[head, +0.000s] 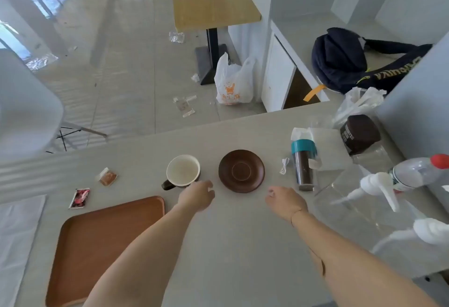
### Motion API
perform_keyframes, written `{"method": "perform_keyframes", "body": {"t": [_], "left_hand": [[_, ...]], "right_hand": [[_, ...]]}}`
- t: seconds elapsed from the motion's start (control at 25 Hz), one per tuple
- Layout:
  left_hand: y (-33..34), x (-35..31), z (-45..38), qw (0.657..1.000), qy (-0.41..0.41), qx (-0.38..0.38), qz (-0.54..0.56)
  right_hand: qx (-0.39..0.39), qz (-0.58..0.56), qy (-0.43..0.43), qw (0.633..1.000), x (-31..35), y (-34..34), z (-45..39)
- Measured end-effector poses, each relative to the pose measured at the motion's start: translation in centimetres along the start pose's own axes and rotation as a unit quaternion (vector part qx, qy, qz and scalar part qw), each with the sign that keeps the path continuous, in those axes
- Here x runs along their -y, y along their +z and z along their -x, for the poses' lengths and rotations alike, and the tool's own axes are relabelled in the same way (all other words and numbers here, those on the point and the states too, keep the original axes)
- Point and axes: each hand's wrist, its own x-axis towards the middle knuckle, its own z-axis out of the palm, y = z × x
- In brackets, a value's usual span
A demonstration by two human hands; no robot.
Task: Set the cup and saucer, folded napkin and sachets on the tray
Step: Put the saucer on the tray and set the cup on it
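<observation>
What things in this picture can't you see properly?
All in the head view:
- Tray: its near end is cut off by the bottom edge and the left arm.
- Left hand and right hand: fingers curl away, so whether they touch anything is unclear.
- Red sachet and brown sachet: print too small to read.
- Cup: too blurred to tell if anything is inside.
- Napkin: cut off by the left edge.

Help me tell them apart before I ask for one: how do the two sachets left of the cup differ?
The brown sachet looks clear with brown granules inside; the red sachet is printed red, black and white. The brown sachet lies farther back, nearer the cup; the red sachet lies closer to the tray. The red sachet looks longer and narrower, the brown one squarer. Both lie flat on the table, off the tray, untouched.
</observation>
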Motion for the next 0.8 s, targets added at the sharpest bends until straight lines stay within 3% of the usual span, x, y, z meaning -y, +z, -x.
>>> {"method": "perform_keyframes", "body": {"t": [0.2, 0.4, 0.6, 0.8], "left_hand": [[0.5, -2.9, -3.6, 0.988, -0.022, -0.045, 0.145], [0.9, -4.2, -6.1, 0.976, -0.054, -0.089, 0.193], [1.5, -4.1, -7.3, 0.957, -0.084, -0.1, 0.26], [1.3, -3.8, -6.3, 0.904, -0.128, -0.05, 0.404]], "right_hand": [[-0.034, -0.099, 0.005, 0.995, 1.9, -0.2, -5.1], [-0.06, -0.206, 0.056, 0.975, 1.9, -0.1, -8.7], [-0.019, -0.404, 0.104, 0.909, 1.5, 0.4, -9.4], [0.043, -0.492, 0.122, 0.861, 1.1, 0.0, -8.1]]}}
